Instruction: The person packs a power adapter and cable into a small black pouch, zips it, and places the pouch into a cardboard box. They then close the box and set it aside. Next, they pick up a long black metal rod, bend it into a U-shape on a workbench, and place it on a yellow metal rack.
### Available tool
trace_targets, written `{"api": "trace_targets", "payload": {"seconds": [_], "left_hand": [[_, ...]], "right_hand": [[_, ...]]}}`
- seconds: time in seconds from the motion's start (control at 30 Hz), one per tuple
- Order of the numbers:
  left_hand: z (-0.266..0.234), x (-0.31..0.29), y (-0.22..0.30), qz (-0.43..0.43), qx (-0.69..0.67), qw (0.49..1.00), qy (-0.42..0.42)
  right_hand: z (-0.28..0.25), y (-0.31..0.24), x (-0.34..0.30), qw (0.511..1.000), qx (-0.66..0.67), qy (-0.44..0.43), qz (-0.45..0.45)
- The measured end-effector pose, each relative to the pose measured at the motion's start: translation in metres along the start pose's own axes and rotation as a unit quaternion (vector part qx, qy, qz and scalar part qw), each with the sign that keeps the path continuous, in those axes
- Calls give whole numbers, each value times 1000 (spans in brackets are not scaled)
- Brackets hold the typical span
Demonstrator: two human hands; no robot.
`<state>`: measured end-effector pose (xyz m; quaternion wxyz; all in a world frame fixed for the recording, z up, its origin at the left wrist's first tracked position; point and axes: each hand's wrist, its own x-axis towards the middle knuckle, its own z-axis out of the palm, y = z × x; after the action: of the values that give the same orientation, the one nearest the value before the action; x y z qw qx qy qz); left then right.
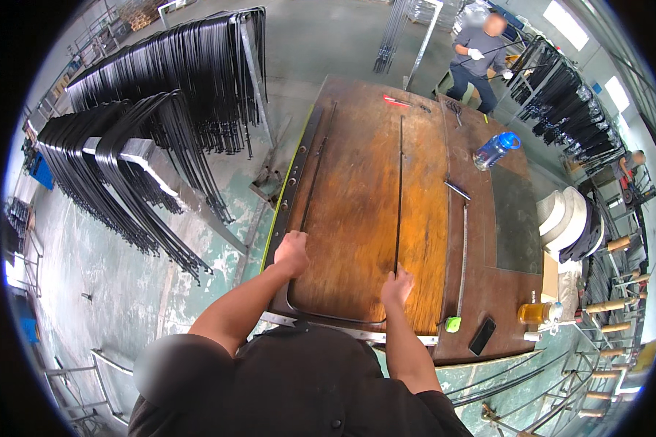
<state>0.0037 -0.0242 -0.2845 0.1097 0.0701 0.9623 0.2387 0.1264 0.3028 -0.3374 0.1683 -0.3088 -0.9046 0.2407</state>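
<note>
A long black rod bent into a U [399, 197] lies flat on the wooden tabletop [357, 182], its curved end close to my body and its two legs running away from me. My left hand [291, 253] is closed round the left leg, near the table's left edge. On the right leg, my right hand [397, 285] is closed with its fingers pinching the rod. A dark strip with holes [289, 188] runs along the left edge, beside the left leg.
Right of the rod lie an extended tape measure [453, 323], a phone [482, 336], a marker-like tool [458, 190] and a blue bottle [496, 151]. Racks of bent black rods [160, 80] stand on the left. A co-worker [481, 54] handles rods at the far right.
</note>
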Motion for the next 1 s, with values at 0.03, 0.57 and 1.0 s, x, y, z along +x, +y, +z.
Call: {"api": "trace_targets", "payload": {"seconds": [0.03, 0.57, 1.0], "left_hand": [[4, -14, 1, 24, 4, 1000, -10], [67, -166, -70, 308, 107, 941, -88], [66, -172, -55, 273, 113, 951, -96]], "right_hand": [[-6, -2, -3, 992, -100, 45, -68], [-62, 13, -134, 862, 28, -308, -403], [-63, 11, -149, 873, -14, -278, -400]]}}
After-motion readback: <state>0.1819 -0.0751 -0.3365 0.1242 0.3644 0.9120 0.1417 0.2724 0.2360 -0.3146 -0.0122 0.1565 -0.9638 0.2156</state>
